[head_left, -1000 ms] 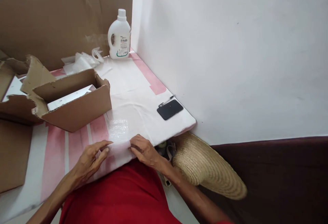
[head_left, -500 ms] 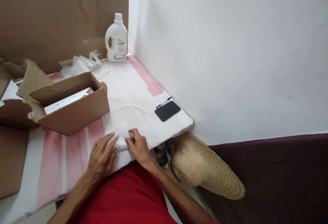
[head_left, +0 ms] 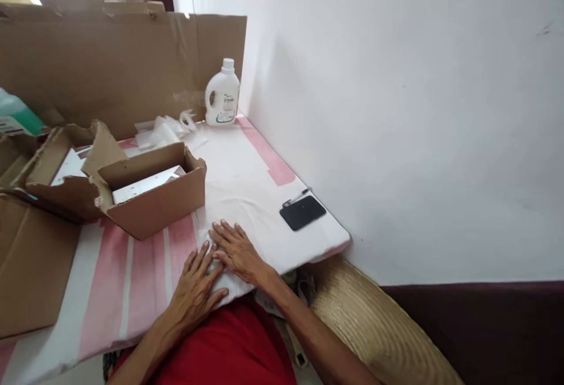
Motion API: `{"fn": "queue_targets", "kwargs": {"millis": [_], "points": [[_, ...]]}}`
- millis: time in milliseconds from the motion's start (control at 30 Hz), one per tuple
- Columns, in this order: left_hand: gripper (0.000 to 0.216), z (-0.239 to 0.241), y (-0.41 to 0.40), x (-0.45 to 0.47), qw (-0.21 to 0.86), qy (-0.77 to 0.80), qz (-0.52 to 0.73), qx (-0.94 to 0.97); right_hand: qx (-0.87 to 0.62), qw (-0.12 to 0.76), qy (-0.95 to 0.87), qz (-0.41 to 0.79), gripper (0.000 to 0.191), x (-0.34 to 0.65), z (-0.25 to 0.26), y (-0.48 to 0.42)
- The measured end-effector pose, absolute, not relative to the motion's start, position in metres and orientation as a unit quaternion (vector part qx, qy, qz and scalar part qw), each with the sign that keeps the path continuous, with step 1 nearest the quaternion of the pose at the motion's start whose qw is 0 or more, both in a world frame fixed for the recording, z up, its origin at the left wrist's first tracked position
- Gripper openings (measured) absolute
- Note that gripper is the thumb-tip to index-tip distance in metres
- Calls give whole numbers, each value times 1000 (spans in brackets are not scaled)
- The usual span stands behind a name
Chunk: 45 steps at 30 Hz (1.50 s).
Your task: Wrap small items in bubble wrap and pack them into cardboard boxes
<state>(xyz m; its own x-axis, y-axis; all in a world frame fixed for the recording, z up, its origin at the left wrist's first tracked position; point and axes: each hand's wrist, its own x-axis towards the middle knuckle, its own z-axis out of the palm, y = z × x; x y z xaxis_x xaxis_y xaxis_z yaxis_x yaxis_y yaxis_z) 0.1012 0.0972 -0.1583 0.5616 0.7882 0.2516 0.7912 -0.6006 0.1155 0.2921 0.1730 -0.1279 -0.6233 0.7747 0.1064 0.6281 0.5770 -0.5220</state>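
Observation:
A clear plastic bubble-wrap piece (head_left: 214, 264) lies near the front edge of the cloth-covered table (head_left: 251, 220), mostly hidden under my hands. My left hand (head_left: 196, 285) rests on its near left side with the fingers stretched out and the thumb apart. Flat across its far side lies my right hand (head_left: 235, 251), fingers extended. The fingertips of the left hand come close to the right hand's thumb. Whether anything is wrapped inside the plastic I cannot tell.
An open cardboard box (head_left: 158, 211) holding white flat pieces stands to the left, with more boxes (head_left: 33, 261) beyond. A black phone (head_left: 303, 213) and a pen (head_left: 296, 197) lie at right. Behind are plastic bags (head_left: 163, 133), a white jug (head_left: 222, 97) and a cardboard panel (head_left: 132, 62). A straw hat (head_left: 370, 320) sits below the table.
My fingers were curled at the bubble wrap; now both hands are spread flat over it. The right hand has slid across the wrap. The view has tilted and shifted left.

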Motion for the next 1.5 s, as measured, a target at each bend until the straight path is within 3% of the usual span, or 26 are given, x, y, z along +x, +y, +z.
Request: {"fn": "queue_targets", "kwargs": {"millis": [200,367,533,633,733,833,900,1033,1200,1333,1500], "points": [[64,-161,107,99,36,-446,-117,-887,-517,89,-811,259,26,288,-97,211],[68,-164,116,89,70,-409,-88,-906,-489,18,-804,336,17,285,-84,251],[67,-152,114,78,110,-362,-126,-917,-415,-37,-798,434,37,298,-71,258],[71,-116,108,68,142,-373,-217,-891,-334,13,-769,545,42,311,-28,251],[72,-57,104,54,173,-429,-330,-823,-289,157,-724,606,45,309,35,252],[72,3,113,38,211,-476,-416,-746,-312,309,-693,571,37,274,80,268],[66,31,128,26,216,-496,-445,-714,-317,338,-677,572,37,238,90,284],[43,48,174,3,130,-549,-399,-723,-405,257,-731,486,42,179,78,314],[48,34,218,-13,-41,-582,-214,-783,-444,130,-798,386,41,166,60,334],[47,32,232,-11,-62,-562,-184,-804,-461,75,-839,278,35,165,60,341],[51,39,238,-11,-55,-558,-173,-810,-462,98,-866,166,24,160,71,335]]}}
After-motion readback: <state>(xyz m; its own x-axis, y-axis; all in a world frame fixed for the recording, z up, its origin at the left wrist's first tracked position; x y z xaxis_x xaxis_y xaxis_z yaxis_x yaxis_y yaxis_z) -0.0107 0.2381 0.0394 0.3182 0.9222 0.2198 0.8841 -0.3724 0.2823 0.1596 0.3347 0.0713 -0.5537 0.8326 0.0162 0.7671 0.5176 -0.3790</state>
